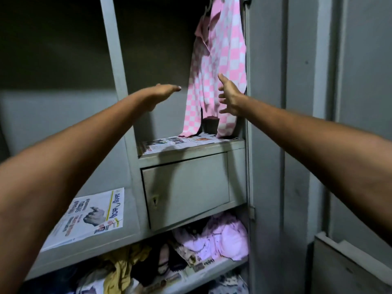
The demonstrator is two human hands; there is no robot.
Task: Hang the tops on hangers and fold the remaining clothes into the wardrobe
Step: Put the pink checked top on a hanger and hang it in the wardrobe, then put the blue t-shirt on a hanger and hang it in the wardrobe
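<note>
Hanger hook (209, 6) cut off at top edge, pink-and-white checked top (220, 66) hanging soft in grey metal wardrobe (267, 102), hem brushing newspaper-lined shelf (191, 143), left hand (163, 92) flat, empty, right hand (230, 98) fingers spread beside cloth, crumpled clothes (214, 236) dim below.

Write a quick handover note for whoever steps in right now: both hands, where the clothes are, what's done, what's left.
Left hand: open, flat, holding nothing, left of the shirt.
Right hand: open, fingers spread at the shirt's lower edge; no grip visible.
Pink-and-white checked shirt: hanging on a white hanger in the wardrobe's upper right compartment, hem reaching the newspaper-lined shelf.
Done: this top hung.
Left: loose clothes heaped unfolded on the lower shelf need sorting and folding.
</note>
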